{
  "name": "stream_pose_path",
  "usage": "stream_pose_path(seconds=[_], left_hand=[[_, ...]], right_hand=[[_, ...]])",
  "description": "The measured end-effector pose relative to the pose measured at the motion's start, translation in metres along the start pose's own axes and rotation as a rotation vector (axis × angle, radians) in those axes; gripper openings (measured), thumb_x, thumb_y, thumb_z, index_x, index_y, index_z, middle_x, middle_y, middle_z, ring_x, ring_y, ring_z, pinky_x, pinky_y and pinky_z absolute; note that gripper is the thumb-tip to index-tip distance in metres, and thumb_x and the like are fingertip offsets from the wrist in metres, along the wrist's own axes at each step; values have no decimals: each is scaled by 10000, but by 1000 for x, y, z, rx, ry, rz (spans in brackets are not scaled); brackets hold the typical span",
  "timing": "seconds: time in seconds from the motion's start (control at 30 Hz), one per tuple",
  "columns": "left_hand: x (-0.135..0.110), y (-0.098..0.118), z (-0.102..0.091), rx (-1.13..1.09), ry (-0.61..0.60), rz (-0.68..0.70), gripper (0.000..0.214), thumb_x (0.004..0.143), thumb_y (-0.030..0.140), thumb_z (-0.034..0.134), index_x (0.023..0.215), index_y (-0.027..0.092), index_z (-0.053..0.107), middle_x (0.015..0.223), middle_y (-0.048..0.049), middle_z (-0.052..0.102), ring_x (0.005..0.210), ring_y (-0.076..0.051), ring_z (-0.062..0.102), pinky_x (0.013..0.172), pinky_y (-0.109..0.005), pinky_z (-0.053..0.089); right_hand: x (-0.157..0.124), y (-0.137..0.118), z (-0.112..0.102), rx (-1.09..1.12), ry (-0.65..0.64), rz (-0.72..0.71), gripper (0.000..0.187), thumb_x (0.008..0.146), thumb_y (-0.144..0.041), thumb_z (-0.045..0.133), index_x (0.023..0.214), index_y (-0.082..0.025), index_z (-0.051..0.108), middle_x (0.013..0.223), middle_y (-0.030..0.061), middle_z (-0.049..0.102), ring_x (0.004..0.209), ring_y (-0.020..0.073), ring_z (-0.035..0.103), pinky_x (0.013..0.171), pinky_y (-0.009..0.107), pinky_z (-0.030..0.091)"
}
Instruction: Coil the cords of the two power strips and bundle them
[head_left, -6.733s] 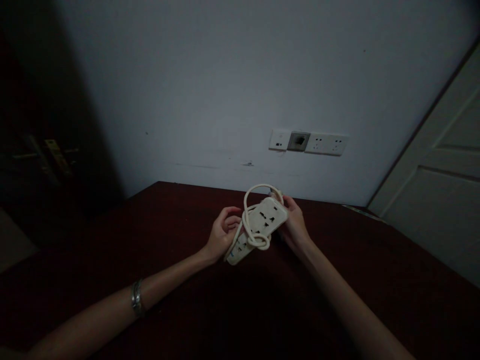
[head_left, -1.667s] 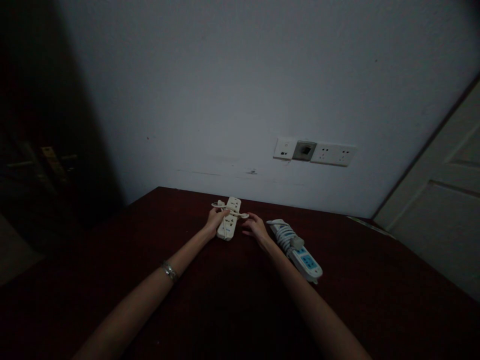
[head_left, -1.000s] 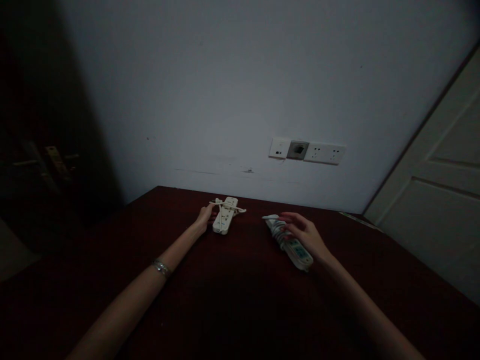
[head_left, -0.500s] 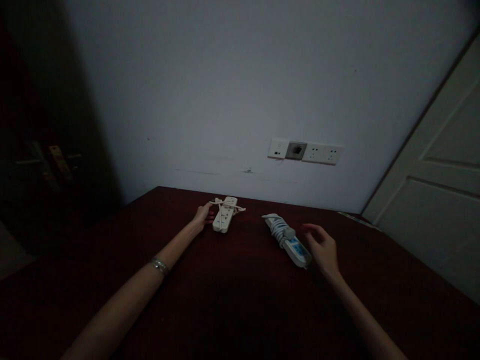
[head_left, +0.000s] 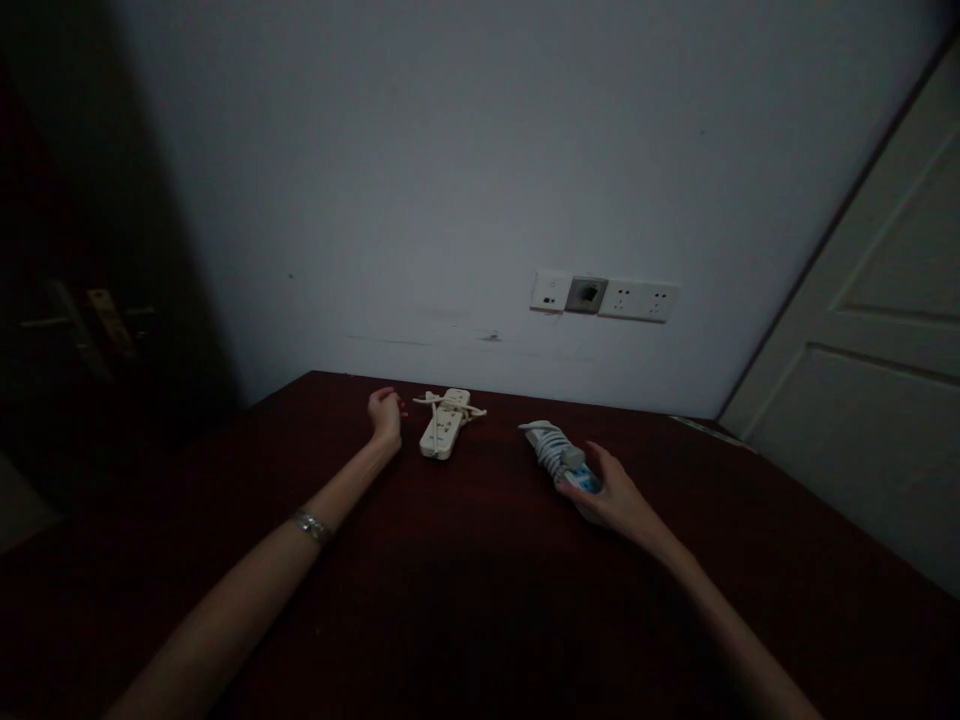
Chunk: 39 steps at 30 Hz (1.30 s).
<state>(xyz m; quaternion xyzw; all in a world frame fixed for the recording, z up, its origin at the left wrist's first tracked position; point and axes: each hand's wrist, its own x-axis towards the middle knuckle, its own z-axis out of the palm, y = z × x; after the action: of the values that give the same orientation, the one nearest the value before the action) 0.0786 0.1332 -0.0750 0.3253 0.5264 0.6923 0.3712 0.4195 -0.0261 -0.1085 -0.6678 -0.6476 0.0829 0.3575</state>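
Note:
My right hand [head_left: 606, 492] is closed around the near end of a power strip [head_left: 553, 450] with blue on its top. Grey cord is wound in several turns about that strip, and its plug rests on top; my hand hides the near end. Left of it lies a cream power strip [head_left: 442, 432], its thin cord looped across the far half. My left hand [head_left: 386, 412] is just left of the cream strip, apart from it, with fingers curled in and nothing seen in them. A metal bracelet [head_left: 311, 525] circles my left wrist.
Both strips lie on a dark red table [head_left: 450, 560] that meets a pale wall [head_left: 420, 180]. Wall sockets [head_left: 637, 300] sit above the table's back edge. A white panelled door [head_left: 885, 400] stands at the right, and a dark door with a handle [head_left: 112, 315] at the left.
My right hand has come in from the right and taken hold of the strip with grey cord. My left hand has drawn away from the cream strip and curled its fingers.

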Motion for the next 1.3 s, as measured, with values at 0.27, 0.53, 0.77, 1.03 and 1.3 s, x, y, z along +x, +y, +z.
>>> stream_pose_path(seconds=[0.27, 0.53, 0.77, 1.03, 1.3], left_hand=[[-18, 18, 8, -104, -39, 169, 216, 632, 97, 406, 820, 163, 489, 756, 4, 485, 543, -65, 480, 411, -145, 367], [-71, 31, 23, 19, -451, 234, 99, 617, 136, 469, 695, 161, 525, 628, 10, 495, 508, -93, 457, 417, -183, 347], [-151, 35, 27, 504, -1008, 491, 146, 648, 313, 617, 661, 184, 549, 572, 14, 496, 529, -109, 430, 500, -223, 321], [-183, 33, 20, 713, -870, 675, 413, 576, 614, 646, 615, 207, 595, 528, -31, 524, 583, -204, 519, 619, -310, 344], [-178, 29, 18, 656, -759, 625, 427, 541, 604, 681, 485, 202, 551, 576, -88, 586, 804, -308, 577, 758, -378, 378]], right_hand=[[-6, 6, 17, -90, -11, 145, 761, 654, -404, 639, 1310, -106, 395, 1091, 177, 608, 939, 281, 612, 804, 389, 459], [-11, -13, 17, -1, 95, 92, 696, 667, -350, 604, 1309, -152, 420, 1122, 122, 608, 976, 267, 600, 850, 377, 456], [-28, -53, 18, -27, 244, -234, 688, 724, -273, 549, 1364, -153, 325, 1240, 132, 515, 1128, 274, 483, 937, 418, 405], [-42, -75, 17, -119, 239, -272, 730, 756, -204, 506, 1417, -206, 197, 1224, 137, 481, 1063, 266, 505, 840, 410, 476], [-47, -81, 22, -224, 222, -316, 729, 760, -211, 506, 1419, -277, 202, 1208, 114, 487, 1028, 270, 502, 761, 407, 512]])
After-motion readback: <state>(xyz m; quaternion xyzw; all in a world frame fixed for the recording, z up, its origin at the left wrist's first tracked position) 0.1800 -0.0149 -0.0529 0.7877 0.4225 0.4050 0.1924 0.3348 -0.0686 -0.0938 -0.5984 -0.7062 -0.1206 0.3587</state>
